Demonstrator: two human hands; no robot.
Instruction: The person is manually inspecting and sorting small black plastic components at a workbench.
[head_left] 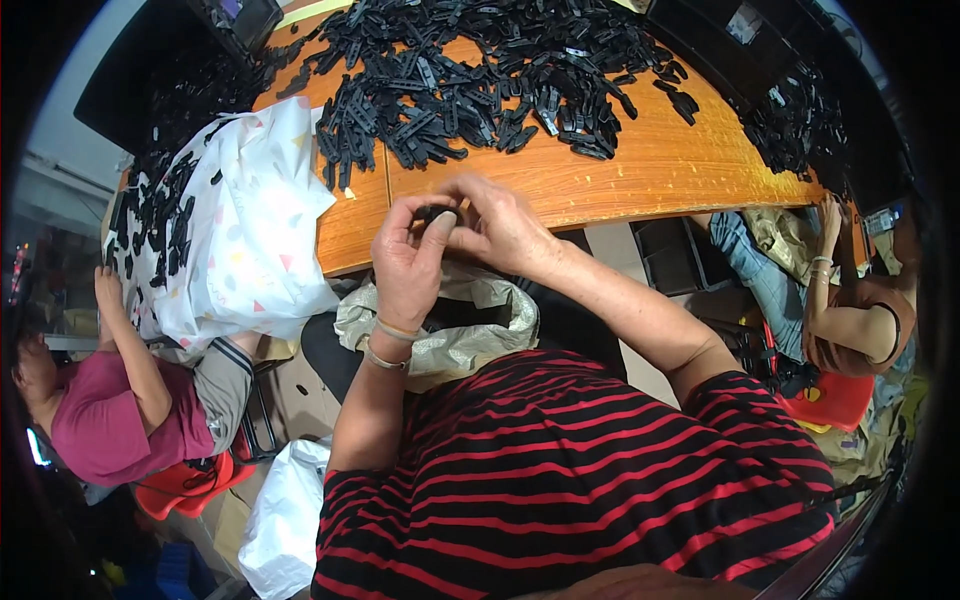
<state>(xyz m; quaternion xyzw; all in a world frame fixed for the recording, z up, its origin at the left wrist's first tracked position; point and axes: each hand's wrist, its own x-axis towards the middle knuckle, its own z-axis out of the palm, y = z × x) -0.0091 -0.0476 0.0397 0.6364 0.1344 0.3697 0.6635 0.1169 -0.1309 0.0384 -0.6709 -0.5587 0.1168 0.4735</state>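
Note:
Close to the table's front edge, my left hand [408, 262] pinches a small black plastic part [432, 213] between thumb and fingers. My right hand [505, 228] is closed against the same part from the other side, its fingertips meeting the left thumb. Much of the part is hidden by the fingers, so its exact kind does not show. Beyond my hands, a big heap of long black plastic pieces [420, 105] covers the far half of the wooden table [560, 190]. Below my hands, an open woven sack [470, 345] sits at my lap.
A white patterned plastic bag [250, 220] bulges over the table's left side, beside more black pieces [180, 235]. Co-workers sit at left [130, 410] and right [860, 320], on red stools. A white sack [285, 520] stands on the floor at left. Dark bins [720, 50] line the far right.

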